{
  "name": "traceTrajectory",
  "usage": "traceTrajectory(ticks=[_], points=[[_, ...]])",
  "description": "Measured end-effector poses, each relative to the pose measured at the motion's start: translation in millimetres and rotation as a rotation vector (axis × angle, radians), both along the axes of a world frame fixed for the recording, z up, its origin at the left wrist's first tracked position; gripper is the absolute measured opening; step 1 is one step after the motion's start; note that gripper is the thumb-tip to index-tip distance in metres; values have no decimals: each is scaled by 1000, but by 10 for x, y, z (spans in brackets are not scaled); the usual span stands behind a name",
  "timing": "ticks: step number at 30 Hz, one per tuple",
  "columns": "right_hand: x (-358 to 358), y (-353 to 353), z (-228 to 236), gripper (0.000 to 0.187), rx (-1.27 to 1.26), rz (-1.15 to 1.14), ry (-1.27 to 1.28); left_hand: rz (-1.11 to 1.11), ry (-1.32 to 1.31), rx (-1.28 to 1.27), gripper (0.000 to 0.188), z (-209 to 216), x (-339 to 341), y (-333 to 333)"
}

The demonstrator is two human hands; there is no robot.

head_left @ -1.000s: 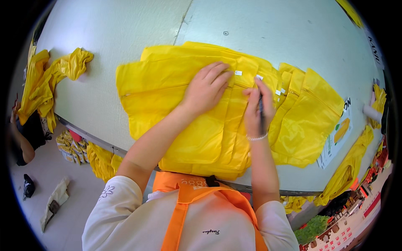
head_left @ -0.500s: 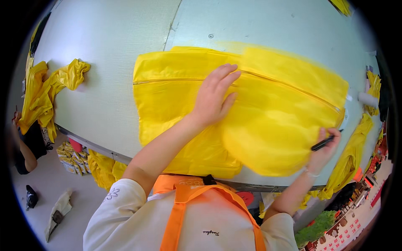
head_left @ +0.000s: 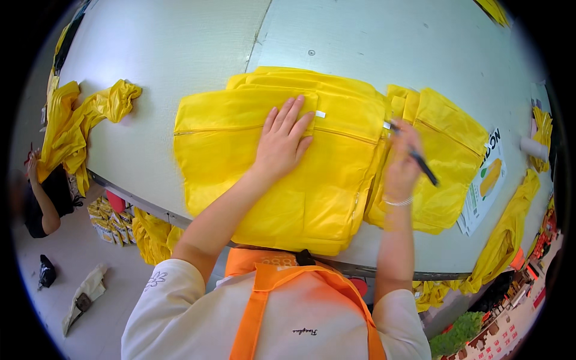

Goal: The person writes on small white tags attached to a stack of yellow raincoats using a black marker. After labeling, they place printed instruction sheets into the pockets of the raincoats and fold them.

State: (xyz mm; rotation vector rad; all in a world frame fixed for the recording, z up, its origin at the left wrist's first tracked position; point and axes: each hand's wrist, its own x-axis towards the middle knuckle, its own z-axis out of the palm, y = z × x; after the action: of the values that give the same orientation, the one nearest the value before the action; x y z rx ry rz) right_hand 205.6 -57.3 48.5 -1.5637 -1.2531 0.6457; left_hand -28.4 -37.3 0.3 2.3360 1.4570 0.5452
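A stack of yellow zippered fabric pieces [head_left: 276, 204] lies in front of me on the table. My left hand [head_left: 281, 138] rests flat on the top piece, fingers stretched over its zipper line. Small white tags [head_left: 321, 114] show beside my fingertips and at the stack's right edge. My right hand [head_left: 402, 165], blurred by motion, is at that right edge and grips a black pen [head_left: 424, 167]. Its fingertips are close to the tag there; I cannot tell whether they touch it. A second pile of yellow zippered pieces [head_left: 447, 174] lies to the right, partly behind my right hand.
A white printed sheet or packet [head_left: 480, 192] sticks out beyond the right pile. Crumpled yellow fabric [head_left: 75, 141] hangs over the table's left edge, and more yellow fabric [head_left: 501, 234] lies at the right edge near a pale roll [head_left: 534, 147]. Another person's arm [head_left: 42, 201] shows far left.
The yellow piece that was swinging over the right side now lies on the left stack, uncovering the right pile and the printed sheet. My right hand has moved left and away from me, still with the pen.
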Motion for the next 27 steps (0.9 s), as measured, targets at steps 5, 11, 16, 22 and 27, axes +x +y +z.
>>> traceTrajectory(ticks=[5,11,16,22,27], points=[[-699,272,-232,12,-50,95,125,16,-51,33,42,-61,150,79],[-786,298,-436,12,-18,6,-56,32,-7,64,39,-77,140,93],[-801,339,-526,14,95,11,-152,27,-1,66,39,-85,139,101],[-804,344,-536,15,77,32,-174,26,-4,68,38,-68,142,109],[-786,326,-510,12,53,55,-146,25,-5,67,38,-73,139,103]])
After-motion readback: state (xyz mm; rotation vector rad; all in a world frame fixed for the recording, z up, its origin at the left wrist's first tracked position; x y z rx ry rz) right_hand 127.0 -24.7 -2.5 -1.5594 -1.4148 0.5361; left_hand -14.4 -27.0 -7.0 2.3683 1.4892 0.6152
